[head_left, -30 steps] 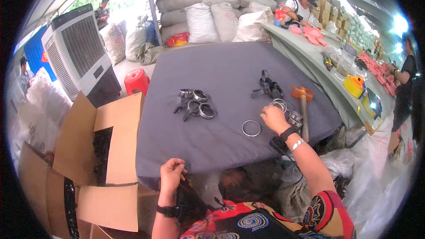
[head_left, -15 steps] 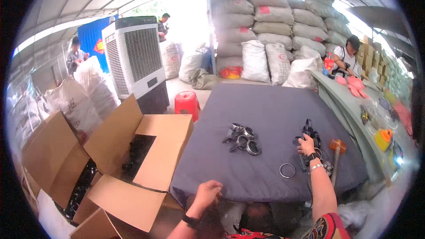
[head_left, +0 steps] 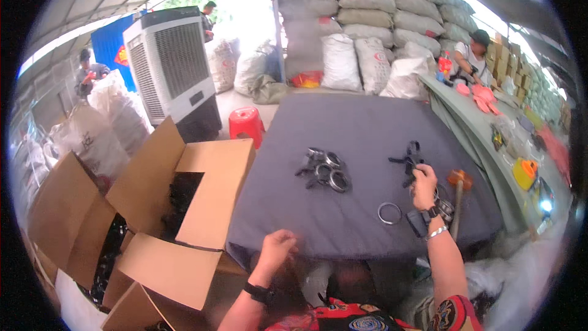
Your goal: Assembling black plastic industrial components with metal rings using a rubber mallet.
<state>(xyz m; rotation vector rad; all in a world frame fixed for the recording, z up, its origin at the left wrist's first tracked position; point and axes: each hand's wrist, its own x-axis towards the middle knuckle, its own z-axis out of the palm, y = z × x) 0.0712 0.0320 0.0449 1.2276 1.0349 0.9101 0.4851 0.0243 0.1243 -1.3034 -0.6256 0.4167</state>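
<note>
My right hand (head_left: 424,189) is closed on a black plastic part with projecting arms (head_left: 411,154), at the right of the cloth-covered table (head_left: 367,119). Its fingers hide the lower end of the part. Beside that wrist lie a silver ring (head_left: 389,213), a black flat piece (head_left: 417,223) and a partly covered metal-rimmed part (head_left: 445,209). My left hand (head_left: 278,249) hovers at the table's near left edge, fingers curled, with nothing visible in them. Several black round parts with silver rims (head_left: 324,170) sit in a cluster mid-table.
A mallet with an orange head (head_left: 459,179) lies at the right. Open cardboard boxes (head_left: 214,162) holding black parts stand on my left. Beyond are a red stool (head_left: 246,125), an air cooler (head_left: 174,67) and stacked sacks (head_left: 367,18). A person (head_left: 474,61) works at the green side table (head_left: 456,110).
The view has shifted slightly. My right hand has drawn the black part up and it now shows more plainly, its arms spread. My left hand stays near the table edge, fingers more curled.
</note>
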